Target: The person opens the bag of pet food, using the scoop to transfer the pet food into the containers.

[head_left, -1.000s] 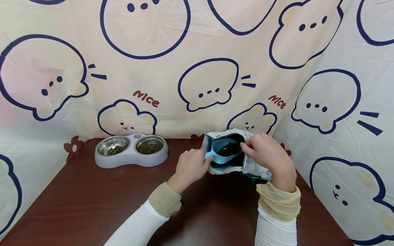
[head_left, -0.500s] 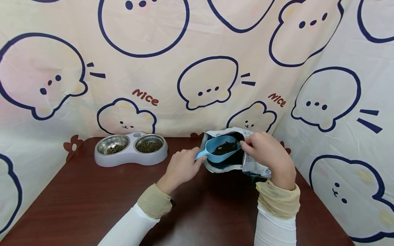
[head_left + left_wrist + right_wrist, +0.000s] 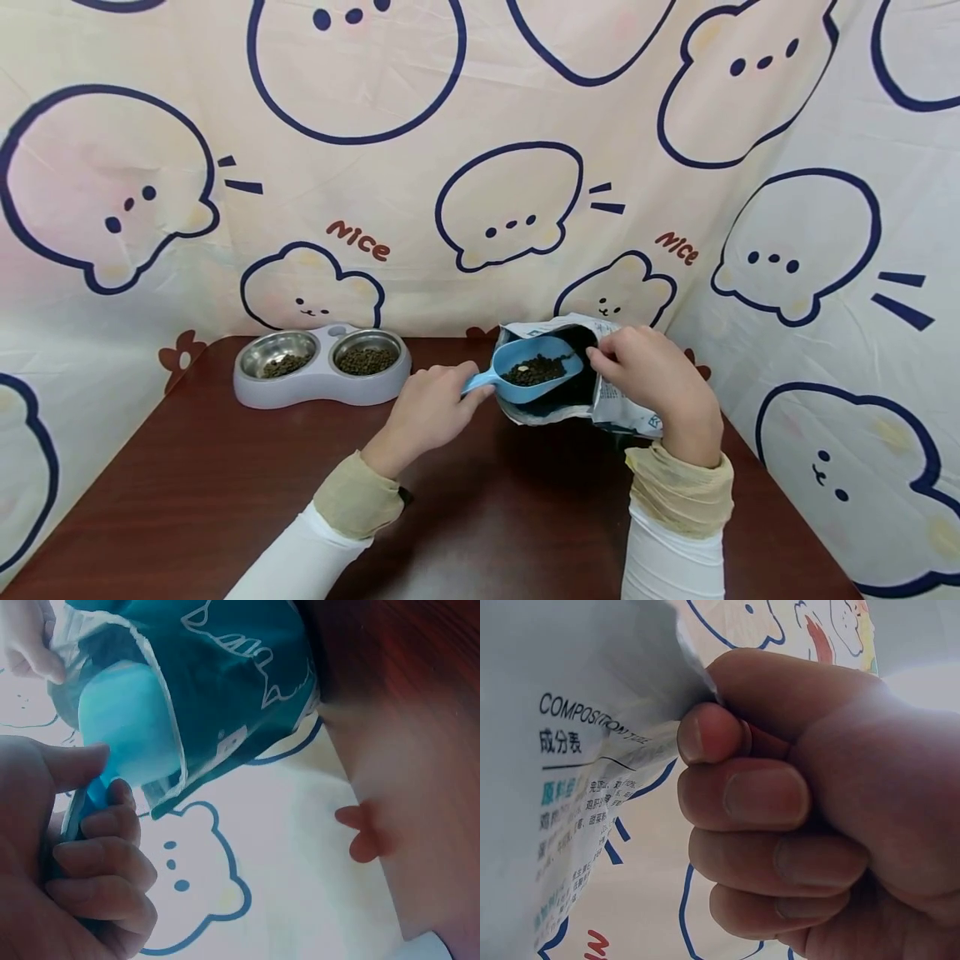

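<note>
My left hand (image 3: 431, 410) grips the handle of a blue scoop (image 3: 558, 377), its fingers wrapped round it in the left wrist view. Brown pellets of dry pet food (image 3: 531, 369) fill much of the scoop, which lies at the mouth of a pet food bag (image 3: 626, 410). White and printed on one face, the bag (image 3: 232, 682) shows a teal side in the left wrist view. Thumb and curled fingers of my right hand (image 3: 656, 382) pinch the edge of its opening. In the right wrist view that hand (image 3: 780, 802) holds the bag's rim beside the printed composition text.
A light grey double feeder (image 3: 322, 392) stands at the back left of the dark wooden table (image 3: 225, 500). Both its steel bowls, the left bowl (image 3: 262, 357) and the right bowl (image 3: 384, 340), contain brown pellets. A patterned cloth (image 3: 397, 192) hangs behind and along the sides.
My left hand has drawn the loaded scoop to the left, partly out of the bag's mouth. My right hand keeps its pinch on the bag's edge in the same place.
</note>
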A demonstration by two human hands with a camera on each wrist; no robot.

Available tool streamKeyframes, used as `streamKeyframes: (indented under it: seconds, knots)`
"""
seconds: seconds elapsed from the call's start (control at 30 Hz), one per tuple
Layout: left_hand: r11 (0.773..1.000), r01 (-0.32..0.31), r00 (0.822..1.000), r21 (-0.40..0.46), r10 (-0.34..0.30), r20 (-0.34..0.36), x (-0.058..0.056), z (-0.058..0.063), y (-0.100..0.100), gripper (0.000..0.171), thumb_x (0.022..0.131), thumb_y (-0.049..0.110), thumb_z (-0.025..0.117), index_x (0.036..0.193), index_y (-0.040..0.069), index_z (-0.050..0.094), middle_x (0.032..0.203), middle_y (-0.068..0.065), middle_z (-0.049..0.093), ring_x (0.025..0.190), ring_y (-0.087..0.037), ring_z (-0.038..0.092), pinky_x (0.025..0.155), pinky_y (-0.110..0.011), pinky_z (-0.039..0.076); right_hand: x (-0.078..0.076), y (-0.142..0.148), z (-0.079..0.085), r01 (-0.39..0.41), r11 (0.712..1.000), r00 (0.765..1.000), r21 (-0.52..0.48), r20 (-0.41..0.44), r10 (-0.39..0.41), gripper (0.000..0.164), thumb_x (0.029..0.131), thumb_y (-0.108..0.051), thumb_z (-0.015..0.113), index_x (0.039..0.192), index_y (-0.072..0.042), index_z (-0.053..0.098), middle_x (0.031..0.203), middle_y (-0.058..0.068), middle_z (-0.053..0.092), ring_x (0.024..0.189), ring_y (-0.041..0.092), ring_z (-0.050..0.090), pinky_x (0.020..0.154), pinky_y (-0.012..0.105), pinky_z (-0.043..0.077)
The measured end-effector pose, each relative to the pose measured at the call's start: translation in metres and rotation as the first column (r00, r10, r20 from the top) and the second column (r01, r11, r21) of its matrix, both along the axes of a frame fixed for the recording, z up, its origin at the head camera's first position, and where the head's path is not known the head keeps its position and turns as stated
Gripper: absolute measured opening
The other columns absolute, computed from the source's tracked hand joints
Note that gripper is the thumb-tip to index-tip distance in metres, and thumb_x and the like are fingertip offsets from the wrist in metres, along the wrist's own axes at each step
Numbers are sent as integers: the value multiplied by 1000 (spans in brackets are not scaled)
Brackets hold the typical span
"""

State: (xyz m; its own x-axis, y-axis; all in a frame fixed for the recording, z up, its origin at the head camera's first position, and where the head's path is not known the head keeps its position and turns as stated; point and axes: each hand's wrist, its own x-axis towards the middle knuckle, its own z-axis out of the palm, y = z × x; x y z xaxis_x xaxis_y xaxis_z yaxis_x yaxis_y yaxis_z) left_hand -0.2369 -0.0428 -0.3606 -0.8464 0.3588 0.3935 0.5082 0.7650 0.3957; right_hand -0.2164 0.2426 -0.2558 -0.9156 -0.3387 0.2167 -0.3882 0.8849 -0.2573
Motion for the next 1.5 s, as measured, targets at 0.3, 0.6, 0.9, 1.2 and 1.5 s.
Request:
streamKeyframes:
  seconds: [0.3, 0.6, 0.9, 1.2, 1.5]
  knots:
    - [1000, 25, 999, 17, -26, 27, 1, 0, -18, 26, 101, 41, 63, 84, 23, 56, 61, 6, 43, 51, -10, 42, 49, -26, 36, 0, 2, -2, -12, 1000, 1000, -5, -4, 12, 47, 103, -18, 58, 57, -15, 52, 52, -3, 37, 50, 15, 42, 53, 30, 38]
    - [999, 49, 999, -8, -49, -11, 4, 5, -32, 27, 102, 42, 62, 83, 24, 54, 60, 8, 41, 52, -8, 41, 51, -26, 36, -1, 3, 0, -16, 1000, 1000, 3, -15, 16, 45, 104, -19, 57, 59, -15, 56, 54, -3, 39, 51, 15, 43, 54, 30, 38]
    - [998, 61, 998, -11, -62, -19, 6, 10, -46, 27, 100, 42, 64, 83, 23, 55, 60, 8, 38, 54, -9, 40, 53, -27, 36, -1, 2, 0, -14, 1000, 1000, 12, -19, 14, 47, 104, -19, 57, 58, -16, 53, 53, -3, 39, 51, 15, 43, 54, 31, 38]
    - [995, 90, 995, -34, -91, -46, 12, 11, -55, 28, 100, 42, 64, 83, 23, 54, 59, 11, 37, 53, -6, 38, 52, -25, 35, 0, 0, 1, -29, 1000, 999, 10, -17, 29, 45, 104, -18, 57, 59, -15, 55, 53, -2, 38, 51, 14, 42, 54, 30, 37]
    - [997, 77, 996, -20, -78, -31, 17, 13, -64, 26, 100, 41, 65, 85, 23, 55, 61, 9, 39, 55, -8, 41, 54, -27, 38, -1, 0, 2, -20, 1000, 1000, 9, 10, 20, 44, 104, -18, 57, 60, -13, 59, 54, -1, 40, 53, 15, 44, 55, 31, 39]
